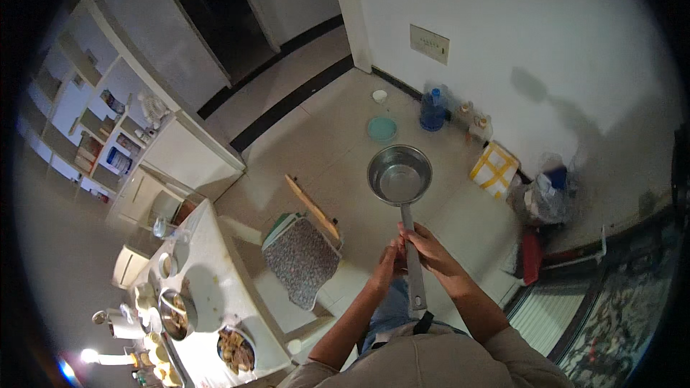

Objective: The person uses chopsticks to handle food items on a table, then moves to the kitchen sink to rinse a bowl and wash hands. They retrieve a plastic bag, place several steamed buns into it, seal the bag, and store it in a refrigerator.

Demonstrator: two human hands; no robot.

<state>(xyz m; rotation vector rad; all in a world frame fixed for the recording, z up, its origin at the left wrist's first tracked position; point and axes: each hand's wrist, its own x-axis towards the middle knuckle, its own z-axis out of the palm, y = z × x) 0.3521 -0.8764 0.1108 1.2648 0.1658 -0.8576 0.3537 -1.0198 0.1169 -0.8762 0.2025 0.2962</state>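
Observation:
A stainless steel saucepan (400, 175) is held out in front of my body, its open top facing up. Nothing shows inside its bowl. The long flat metal handle (415, 280) points back towards my waist. My right hand (431, 250) grips this handle partway along. Close against the handle's left side is my left hand (385, 268), fingers bent near my right fingertips; whether it also grips is hidden.
To the left, a table (242, 302) bears a plate of food (236, 350) and a metal bowl (175, 313). A chair with a speckled cushion (302, 258) stands beside it. Along the right wall are a blue water jug (433, 110), a taped white box (494, 168) and plastic bags (544, 196).

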